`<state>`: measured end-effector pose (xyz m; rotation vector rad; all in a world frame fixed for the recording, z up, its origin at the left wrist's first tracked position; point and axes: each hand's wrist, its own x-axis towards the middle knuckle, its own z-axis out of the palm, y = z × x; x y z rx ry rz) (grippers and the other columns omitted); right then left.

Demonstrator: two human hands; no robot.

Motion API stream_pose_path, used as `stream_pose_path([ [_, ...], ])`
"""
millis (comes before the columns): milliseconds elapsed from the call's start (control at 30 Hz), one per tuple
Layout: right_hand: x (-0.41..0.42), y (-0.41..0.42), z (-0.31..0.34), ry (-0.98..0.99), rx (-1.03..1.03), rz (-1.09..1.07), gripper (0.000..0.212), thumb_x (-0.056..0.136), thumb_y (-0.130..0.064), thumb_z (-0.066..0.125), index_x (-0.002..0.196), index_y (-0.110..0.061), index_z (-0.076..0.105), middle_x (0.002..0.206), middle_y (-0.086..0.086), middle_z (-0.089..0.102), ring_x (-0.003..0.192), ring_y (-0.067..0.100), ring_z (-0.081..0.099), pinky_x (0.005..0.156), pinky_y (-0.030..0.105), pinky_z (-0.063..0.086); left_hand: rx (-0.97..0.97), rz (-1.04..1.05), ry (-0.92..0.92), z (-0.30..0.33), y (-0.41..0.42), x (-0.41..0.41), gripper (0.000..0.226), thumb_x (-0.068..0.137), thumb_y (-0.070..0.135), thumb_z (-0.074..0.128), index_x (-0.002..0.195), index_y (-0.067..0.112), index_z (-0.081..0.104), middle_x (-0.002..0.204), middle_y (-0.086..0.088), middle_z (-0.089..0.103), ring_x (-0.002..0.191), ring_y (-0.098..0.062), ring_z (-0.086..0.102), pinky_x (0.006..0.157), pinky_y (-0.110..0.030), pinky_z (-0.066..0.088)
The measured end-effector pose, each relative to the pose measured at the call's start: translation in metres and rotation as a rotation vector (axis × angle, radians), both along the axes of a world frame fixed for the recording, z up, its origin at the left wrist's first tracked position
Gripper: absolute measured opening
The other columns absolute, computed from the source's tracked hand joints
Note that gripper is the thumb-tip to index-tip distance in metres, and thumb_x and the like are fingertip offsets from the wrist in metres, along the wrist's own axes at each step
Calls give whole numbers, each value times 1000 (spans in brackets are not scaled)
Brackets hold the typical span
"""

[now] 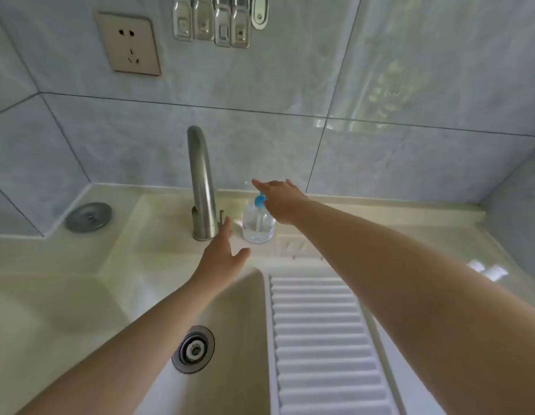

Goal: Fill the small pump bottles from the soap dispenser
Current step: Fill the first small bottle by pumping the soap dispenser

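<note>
A clear soap dispenser bottle (258, 224) with a blue pump head stands on the counter behind the basin, just right of the tap. My right hand (278, 202) reaches over the pump from the right, fingers stretched out above it; whether it touches the pump I cannot tell. My left hand (222, 254) is stretched flat toward the bottle's lower left, fingers straight, a short gap away from it. No small pump bottles are in view.
A steel tap (201, 181) rises left of the bottle. The basin (245, 339) with its drain (193, 348) lies below, and a ribbed washboard (323, 339) runs down its right side. A metal plug (88, 217) lies at the left; a wall socket (129, 44) and hooks (218, 19) hang above.
</note>
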<state>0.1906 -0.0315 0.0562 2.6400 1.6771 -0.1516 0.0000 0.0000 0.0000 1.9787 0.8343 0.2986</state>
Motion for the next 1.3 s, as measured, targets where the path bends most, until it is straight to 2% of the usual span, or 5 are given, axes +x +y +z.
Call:
stream_pose_path([
  [100,-2,9,-10,37,64,-83,65,97,1,46,155,-26,33,141,10,46,121,36,52,98,39,44,3,17,4,-9,5,-4,80,97,23,58,159,24,7,158,-2,36,144,-18,35,109,-27,29],
  [300,-7,2,-8,-72,104,-51,33,87,3,57,116,-12,51,107,12,52,86,31,53,68,34,42,33,31,6,-18,8,-14,74,97,23,57,158,29,15,150,1,45,117,-24,57,86,-21,35],
  [400,-9,-13,-2,-121,81,4,27,88,2,58,111,-11,50,101,11,53,80,31,50,66,34,41,46,2,40,-19,0,-19,73,97,23,56,157,31,16,147,1,47,93,-15,61,78,-20,37],
  [600,-12,-67,11,-100,41,54,23,94,-7,54,114,-19,55,105,6,55,82,30,52,64,32,35,72,-74,116,-9,-36,-21,71,97,23,58,157,20,20,156,-4,37,143,-19,35,107,-27,31],
  [1300,-49,-381,34,142,-86,127,14,94,-18,55,98,-30,62,98,4,63,89,26,62,76,44,56,41,-177,-2,-37,-327,14,98,75,34,83,154,29,26,151,5,45,138,-18,42,111,-36,37],
])
